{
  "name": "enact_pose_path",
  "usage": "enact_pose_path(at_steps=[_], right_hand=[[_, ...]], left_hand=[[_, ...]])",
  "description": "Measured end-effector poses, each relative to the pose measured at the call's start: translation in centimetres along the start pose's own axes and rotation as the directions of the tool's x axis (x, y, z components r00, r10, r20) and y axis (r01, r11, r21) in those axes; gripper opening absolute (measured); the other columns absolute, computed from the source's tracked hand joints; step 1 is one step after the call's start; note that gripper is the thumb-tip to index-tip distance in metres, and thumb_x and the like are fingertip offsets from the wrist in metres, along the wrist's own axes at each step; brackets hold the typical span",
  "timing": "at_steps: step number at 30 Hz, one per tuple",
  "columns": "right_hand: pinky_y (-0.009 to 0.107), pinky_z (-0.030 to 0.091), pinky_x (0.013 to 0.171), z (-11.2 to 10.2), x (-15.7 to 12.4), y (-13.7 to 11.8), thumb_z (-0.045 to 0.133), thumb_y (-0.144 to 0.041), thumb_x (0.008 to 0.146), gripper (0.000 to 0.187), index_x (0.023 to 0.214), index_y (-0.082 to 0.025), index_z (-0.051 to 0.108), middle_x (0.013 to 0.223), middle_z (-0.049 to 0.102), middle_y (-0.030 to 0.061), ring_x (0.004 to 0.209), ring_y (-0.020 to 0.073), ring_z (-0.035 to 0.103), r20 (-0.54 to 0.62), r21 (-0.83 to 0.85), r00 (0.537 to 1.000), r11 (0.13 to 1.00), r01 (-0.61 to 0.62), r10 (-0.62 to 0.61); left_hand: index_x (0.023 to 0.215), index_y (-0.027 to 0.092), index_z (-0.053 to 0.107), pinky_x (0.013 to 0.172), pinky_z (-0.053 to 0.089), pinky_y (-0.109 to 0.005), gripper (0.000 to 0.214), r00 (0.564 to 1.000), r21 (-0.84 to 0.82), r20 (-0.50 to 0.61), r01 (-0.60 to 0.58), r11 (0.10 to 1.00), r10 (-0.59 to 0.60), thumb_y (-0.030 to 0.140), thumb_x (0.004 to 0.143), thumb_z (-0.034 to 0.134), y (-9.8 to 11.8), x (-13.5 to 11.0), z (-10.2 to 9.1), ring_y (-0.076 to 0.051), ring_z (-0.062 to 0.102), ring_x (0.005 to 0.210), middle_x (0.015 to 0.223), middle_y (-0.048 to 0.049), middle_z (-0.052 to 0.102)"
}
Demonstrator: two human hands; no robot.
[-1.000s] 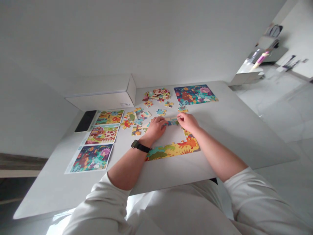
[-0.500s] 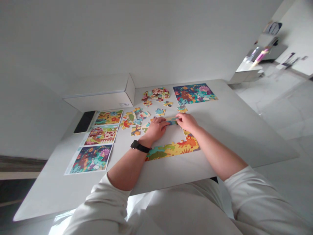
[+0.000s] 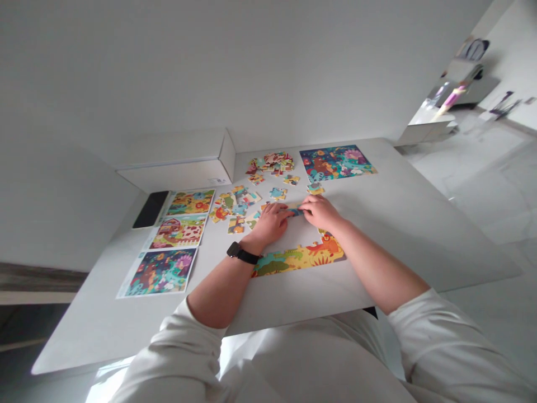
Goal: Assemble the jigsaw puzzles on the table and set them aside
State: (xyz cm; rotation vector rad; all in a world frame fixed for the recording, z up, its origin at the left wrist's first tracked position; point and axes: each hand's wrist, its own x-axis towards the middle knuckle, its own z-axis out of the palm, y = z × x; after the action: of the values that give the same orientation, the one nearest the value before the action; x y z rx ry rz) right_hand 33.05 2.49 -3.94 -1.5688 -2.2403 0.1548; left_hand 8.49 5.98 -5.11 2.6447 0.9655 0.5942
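Curled hands (image 3: 272,221) (image 3: 321,212) on puzzle piece (image 3: 296,212)

Passage right over table (image 3: 403,224); loose pieces (image 3: 239,202), box (image 3: 180,168) probably block left.

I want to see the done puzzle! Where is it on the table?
On the white table, look along the far edge, right of the white box. Just right of the heap of loose pieces lies the dark-blue puzzle. Its look-alike sheet lies near left in a column; this one lies alone.
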Motion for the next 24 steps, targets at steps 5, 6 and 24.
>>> enact_pose_path(at_steps=[5,6,24], right_hand=[[0.043,0.054,0.108,0.3,-0.1,0.1,0.065,-0.015,0.098,0.029,0.112,-0.026,0.088,0.117,0.079,0.0094,0.110,0.0285,0.070,-0.002,0.006,1.000,1.000,-0.012,0.012],[0.043,0.054,0.108,0.4,-0.1,0.1,0.065,-0.016,0.098,0.028,0.112,-0.026,0.088,0.117,0.079,0.0096,0.111,0.0288,0.070,-0.003,0.002,1.000,1.000,-0.010,0.010],[0.045,0.055,0.108,1.3,-0.5,1.6,0.066,-0.020,0.098,0.028,0.118,-0.027,0.084,0.118,0.077,0.0098,0.112,0.0295,0.069,-0.037,-0.012,0.998,0.999,0.041,-0.041]], left_hand=[[0.133,0.030,0.080,0.126,0.043,-0.057,0.037,1.000,-0.006,0.023,0.009,1.000,-0.009,0.024,0.100,0.063,0.2,-0.1,0.1,-0.031,0.062,0.138,0.143,-0.0111,0.070],[0.134,0.030,0.078,0.127,0.042,-0.058,0.037,1.000,-0.017,0.028,0.011,1.000,-0.010,0.027,0.100,0.065,0.2,-0.1,-0.2,-0.032,0.061,0.140,0.144,-0.0110,0.070],[0.120,0.021,0.078,0.105,0.060,-0.039,0.029,0.875,-0.154,-0.353,0.294,0.943,-0.331,0.033,0.099,0.062,-7.1,-8.1,-10.1,-0.023,0.074,0.112,0.121,-0.0094,0.078]])
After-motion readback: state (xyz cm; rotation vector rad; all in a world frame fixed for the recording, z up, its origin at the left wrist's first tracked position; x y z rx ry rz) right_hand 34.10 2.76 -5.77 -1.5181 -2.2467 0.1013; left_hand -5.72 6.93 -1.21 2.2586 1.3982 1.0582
